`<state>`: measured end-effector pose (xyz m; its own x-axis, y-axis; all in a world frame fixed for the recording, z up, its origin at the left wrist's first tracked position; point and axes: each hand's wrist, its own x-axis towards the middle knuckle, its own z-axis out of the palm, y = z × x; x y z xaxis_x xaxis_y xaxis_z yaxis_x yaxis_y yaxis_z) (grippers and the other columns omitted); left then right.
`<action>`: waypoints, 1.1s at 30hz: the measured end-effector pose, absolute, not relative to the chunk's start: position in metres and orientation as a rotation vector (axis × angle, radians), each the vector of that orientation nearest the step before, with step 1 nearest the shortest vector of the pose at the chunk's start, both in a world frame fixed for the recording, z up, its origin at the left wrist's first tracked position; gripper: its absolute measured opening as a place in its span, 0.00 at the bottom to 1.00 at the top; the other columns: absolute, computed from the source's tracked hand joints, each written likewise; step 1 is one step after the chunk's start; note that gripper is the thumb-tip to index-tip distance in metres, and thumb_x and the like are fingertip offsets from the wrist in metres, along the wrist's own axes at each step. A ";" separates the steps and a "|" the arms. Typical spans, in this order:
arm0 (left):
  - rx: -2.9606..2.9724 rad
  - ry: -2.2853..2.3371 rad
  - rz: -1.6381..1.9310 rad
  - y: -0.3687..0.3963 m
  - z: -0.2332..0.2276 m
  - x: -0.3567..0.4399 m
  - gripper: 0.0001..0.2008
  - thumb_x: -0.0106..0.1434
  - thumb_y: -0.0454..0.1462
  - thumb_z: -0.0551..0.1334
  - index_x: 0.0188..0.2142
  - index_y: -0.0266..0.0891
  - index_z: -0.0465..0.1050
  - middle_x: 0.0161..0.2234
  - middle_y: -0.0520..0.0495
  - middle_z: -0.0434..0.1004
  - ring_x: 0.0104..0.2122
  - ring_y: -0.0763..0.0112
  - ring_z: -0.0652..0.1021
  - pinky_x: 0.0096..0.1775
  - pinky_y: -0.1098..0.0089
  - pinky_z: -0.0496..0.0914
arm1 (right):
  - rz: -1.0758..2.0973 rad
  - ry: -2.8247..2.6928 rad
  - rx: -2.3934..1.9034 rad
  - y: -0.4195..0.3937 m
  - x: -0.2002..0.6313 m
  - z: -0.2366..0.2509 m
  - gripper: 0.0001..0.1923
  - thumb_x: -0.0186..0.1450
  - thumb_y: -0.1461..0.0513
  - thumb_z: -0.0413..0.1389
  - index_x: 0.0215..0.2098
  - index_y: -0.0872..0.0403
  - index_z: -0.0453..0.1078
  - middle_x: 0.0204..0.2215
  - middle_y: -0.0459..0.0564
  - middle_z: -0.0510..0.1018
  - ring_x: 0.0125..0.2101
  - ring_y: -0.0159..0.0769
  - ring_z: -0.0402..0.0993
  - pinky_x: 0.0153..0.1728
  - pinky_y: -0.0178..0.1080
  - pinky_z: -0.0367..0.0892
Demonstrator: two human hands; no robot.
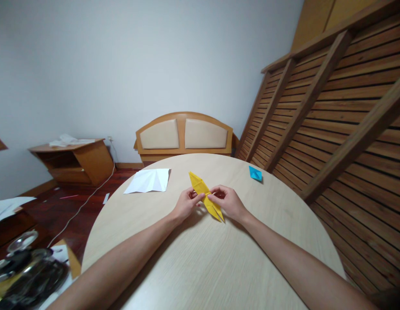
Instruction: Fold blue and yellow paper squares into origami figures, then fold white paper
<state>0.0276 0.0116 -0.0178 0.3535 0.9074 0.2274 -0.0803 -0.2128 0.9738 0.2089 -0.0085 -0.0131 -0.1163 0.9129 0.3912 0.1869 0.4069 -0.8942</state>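
A folded piece of yellow origami paper (200, 186) is held just above the round table (193, 267). It is long and pointed at the far end, and its near end splits into two pointed flaps. My left hand (186, 204) pinches its left edge near the middle between thumb and fingers. From the other side, my right hand (229, 200) pinches the right edge at about the same height. The fingers behind the paper are partly hidden.
A creased white sheet (148, 181) lies at the table's far left. A small blue folded paper (255, 174) sits at the far right. Beyond stand a headboard (183, 150) and a leaning slatted wooden frame (316, 107). Clutter (32, 271) fills the lower left.
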 end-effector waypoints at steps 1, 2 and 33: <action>1.495 0.772 1.091 0.011 -0.017 0.028 0.27 0.52 0.53 0.70 0.42 0.33 0.77 0.40 0.38 0.81 0.35 0.62 0.80 0.29 0.72 0.70 | 0.858 -1.558 -0.996 -0.008 0.210 -0.013 0.16 0.57 0.54 0.64 0.39 0.56 0.74 0.31 0.50 0.79 0.31 0.37 0.76 0.34 0.39 0.72; 1.498 0.755 1.076 0.011 -0.017 0.028 0.27 0.52 0.53 0.70 0.42 0.33 0.77 0.40 0.38 0.81 0.35 0.63 0.80 0.29 0.72 0.69 | 0.878 -1.539 -0.987 -0.007 0.210 -0.013 0.19 0.57 0.54 0.65 0.42 0.56 0.73 0.31 0.50 0.79 0.31 0.37 0.76 0.34 0.39 0.72; 1.528 0.757 0.786 0.006 -0.021 0.034 0.23 0.45 0.51 0.73 0.27 0.33 0.73 0.22 0.51 0.72 0.21 0.77 0.68 0.26 0.73 0.60 | 1.005 -1.499 -1.034 0.000 0.222 -0.009 0.20 0.56 0.49 0.63 0.36 0.57 0.76 0.30 0.51 0.81 0.28 0.35 0.73 0.25 0.34 0.64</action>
